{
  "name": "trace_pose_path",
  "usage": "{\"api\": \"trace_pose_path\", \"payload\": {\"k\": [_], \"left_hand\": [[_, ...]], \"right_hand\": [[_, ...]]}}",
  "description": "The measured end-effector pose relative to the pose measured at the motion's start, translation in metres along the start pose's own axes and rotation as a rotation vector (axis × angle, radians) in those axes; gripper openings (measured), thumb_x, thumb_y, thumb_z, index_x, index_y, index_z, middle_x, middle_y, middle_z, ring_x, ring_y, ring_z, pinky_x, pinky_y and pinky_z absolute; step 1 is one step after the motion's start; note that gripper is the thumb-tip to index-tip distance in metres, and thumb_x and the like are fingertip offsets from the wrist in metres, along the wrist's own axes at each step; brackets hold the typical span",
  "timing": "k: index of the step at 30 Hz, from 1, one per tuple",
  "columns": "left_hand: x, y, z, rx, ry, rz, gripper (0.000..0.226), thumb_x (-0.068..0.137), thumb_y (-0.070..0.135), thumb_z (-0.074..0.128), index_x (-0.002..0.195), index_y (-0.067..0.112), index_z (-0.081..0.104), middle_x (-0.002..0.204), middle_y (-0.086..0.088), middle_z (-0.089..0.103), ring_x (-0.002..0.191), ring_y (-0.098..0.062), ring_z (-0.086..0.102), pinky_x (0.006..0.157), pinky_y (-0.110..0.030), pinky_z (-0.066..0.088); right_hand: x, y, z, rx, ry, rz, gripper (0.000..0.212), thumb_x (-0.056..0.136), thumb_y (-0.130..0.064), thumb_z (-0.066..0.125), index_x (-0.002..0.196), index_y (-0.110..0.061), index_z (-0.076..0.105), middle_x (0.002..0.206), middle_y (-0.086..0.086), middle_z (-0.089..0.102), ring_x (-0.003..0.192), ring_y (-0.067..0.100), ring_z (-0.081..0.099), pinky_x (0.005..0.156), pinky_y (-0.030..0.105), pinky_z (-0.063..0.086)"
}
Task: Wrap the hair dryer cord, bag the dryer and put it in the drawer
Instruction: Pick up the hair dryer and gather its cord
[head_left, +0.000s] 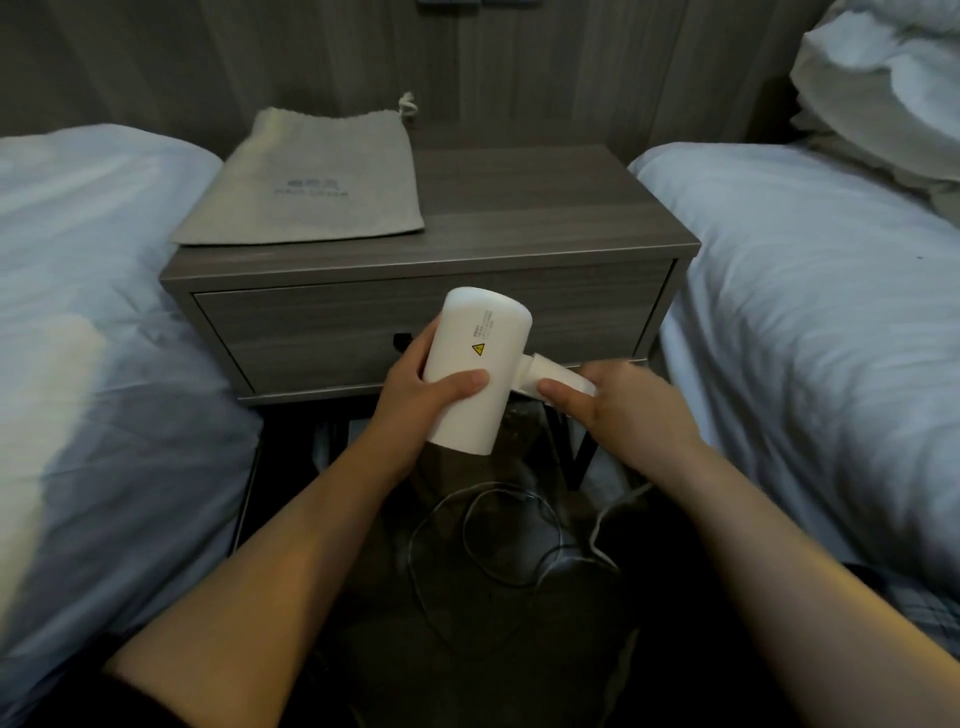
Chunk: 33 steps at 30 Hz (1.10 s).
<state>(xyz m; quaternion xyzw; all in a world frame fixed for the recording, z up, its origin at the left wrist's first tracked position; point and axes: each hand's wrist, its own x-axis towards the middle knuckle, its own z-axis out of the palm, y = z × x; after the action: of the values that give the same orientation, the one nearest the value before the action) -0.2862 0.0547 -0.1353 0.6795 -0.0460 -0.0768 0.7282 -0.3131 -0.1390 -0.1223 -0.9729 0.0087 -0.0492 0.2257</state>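
A white hair dryer (480, 353) is held in front of the nightstand's closed drawer (311, 332). My left hand (421, 395) grips its barrel, thumb across the front. My right hand (628, 405) grips the folding handle (550, 376), which sticks out to the right. The cord (483, 535) hangs from the handle end and lies in loose loops on my lap. A grey drawstring bag (311, 182) lies flat on the left of the nightstand top (545, 208).
The nightstand stands between two beds with white sheets, one on the left (93, 312) and one on the right (810, 312). Pillows (883, 93) are piled at the far right. A grey wall panel runs behind.
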Motion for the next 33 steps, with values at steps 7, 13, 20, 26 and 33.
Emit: {"api": "trace_pose_path", "payload": {"k": [7, 13, 20, 26, 33], "left_hand": [[-0.001, 0.005, 0.011, -0.024, 0.062, -0.07, 0.058, 0.083, 0.023, 0.064, 0.134, 0.029, 0.038, 0.114, 0.002, 0.058, 0.098, -0.017, 0.062, 0.072, -0.034, 0.056], [0.006, 0.023, -0.002, 0.0, 0.016, -0.173, 0.035, 0.085, 0.038, 0.057, 0.116, 0.028, 0.046, 0.099, 0.001, 0.061, 0.086, -0.016, 0.062, 0.064, -0.032, 0.051], [-0.005, 0.02, 0.002, -0.04, 0.141, -0.052, 0.031, 0.086, 0.032, 0.059, 0.115, 0.027, 0.049, 0.1, 0.002, 0.062, 0.087, -0.015, 0.064, 0.061, -0.028, 0.051], [-0.015, 0.005, 0.031, -0.273, 0.246, -0.194, 0.041, 0.084, 0.038, 0.061, 0.12, 0.027, 0.045, 0.106, -0.006, 0.064, 0.09, -0.022, 0.066, 0.067, -0.037, 0.056], [-0.003, -0.001, 0.023, -0.005, 0.067, -0.167, 0.091, 0.082, 0.024, 0.068, 0.146, 0.04, 0.005, 0.141, -0.004, 0.039, 0.12, -0.023, 0.049, 0.098, -0.045, 0.047]], "right_hand": [[0.001, -0.004, 0.01, 0.349, -0.002, 0.102, 0.051, 0.088, -0.057, 0.037, 0.082, -0.012, 0.062, 0.062, 0.003, 0.06, 0.055, 0.021, 0.061, 0.061, 0.04, 0.056], [-0.003, -0.008, 0.007, 0.439, -0.09, 0.012, 0.038, 0.093, -0.049, 0.036, 0.074, -0.022, 0.054, 0.061, 0.001, 0.059, 0.05, 0.018, 0.059, 0.048, 0.031, 0.05], [-0.014, -0.021, 0.024, 0.467, 0.106, 0.027, 0.04, 0.092, -0.05, 0.035, 0.081, -0.018, 0.056, 0.067, -0.003, 0.057, 0.059, 0.011, 0.056, 0.055, 0.029, 0.043], [-0.017, -0.033, 0.033, 0.655, 0.145, 0.174, 0.045, 0.093, -0.051, 0.032, 0.07, -0.019, 0.053, 0.064, 0.003, 0.059, 0.058, 0.019, 0.06, 0.053, 0.035, 0.052], [0.0, -0.005, -0.001, 0.156, 0.124, 0.076, 0.043, 0.09, -0.054, 0.036, 0.068, -0.019, 0.047, 0.066, -0.002, 0.052, 0.061, 0.015, 0.05, 0.052, 0.029, 0.031]]}}
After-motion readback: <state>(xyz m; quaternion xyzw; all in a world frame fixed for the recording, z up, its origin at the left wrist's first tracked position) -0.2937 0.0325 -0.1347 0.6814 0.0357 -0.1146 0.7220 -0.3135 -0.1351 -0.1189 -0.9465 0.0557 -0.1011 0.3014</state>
